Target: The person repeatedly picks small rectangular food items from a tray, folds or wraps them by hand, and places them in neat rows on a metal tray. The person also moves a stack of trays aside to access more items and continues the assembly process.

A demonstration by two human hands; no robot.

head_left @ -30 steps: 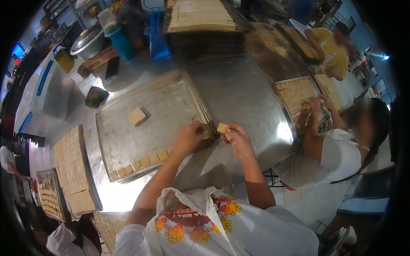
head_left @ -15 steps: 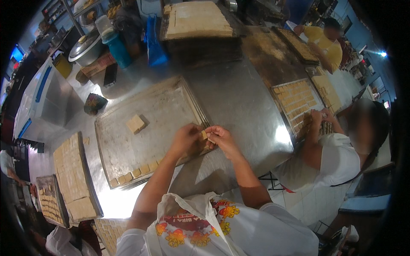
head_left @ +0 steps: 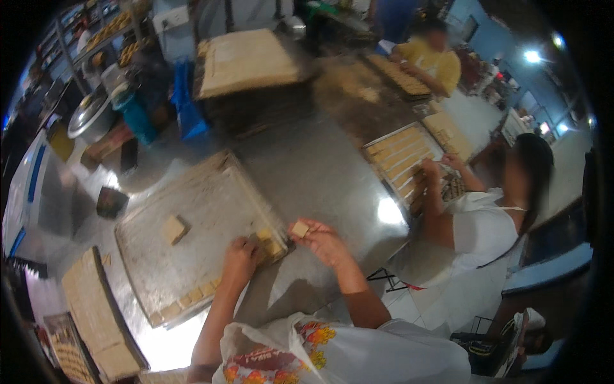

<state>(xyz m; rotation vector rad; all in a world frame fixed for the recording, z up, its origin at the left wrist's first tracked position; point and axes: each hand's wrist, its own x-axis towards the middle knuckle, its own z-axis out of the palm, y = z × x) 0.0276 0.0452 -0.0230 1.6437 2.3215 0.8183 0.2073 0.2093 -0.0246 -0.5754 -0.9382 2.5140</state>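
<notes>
My right hand (head_left: pixel 326 245) is just past the near right corner of the metal tray (head_left: pixel 198 192), holding a small square dough piece (head_left: pixel 300 229) in its fingers. Over the tray's near edge, my left hand (head_left: pixel 240 259) has its fingers curled and pointing down; whatever may be in them is hidden. Right beside it, several flat dough pieces (head_left: pixel 270 244) lie in the tray's corner. A row of small dough pieces (head_left: pixel 195 294) runs along the near edge to the left. Near the tray's middle sits a small stack of dough squares (head_left: pixel 173 229).
At left lies a board of cut dough (head_left: pixel 99 313), with a clear plastic bin (head_left: pixel 51 198) behind it. A large dough slab (head_left: pixel 249 61) stands at the back. On the right, a co-worker (head_left: pixel 486 221) handles a filled tray (head_left: pixel 396 157); another person (head_left: pixel 428 64) works farther back.
My hands, together at the tray edge before, have come apart. The right now holds a square piece up; the left has moved over the tray's near edge. The whole view has shifted.
</notes>
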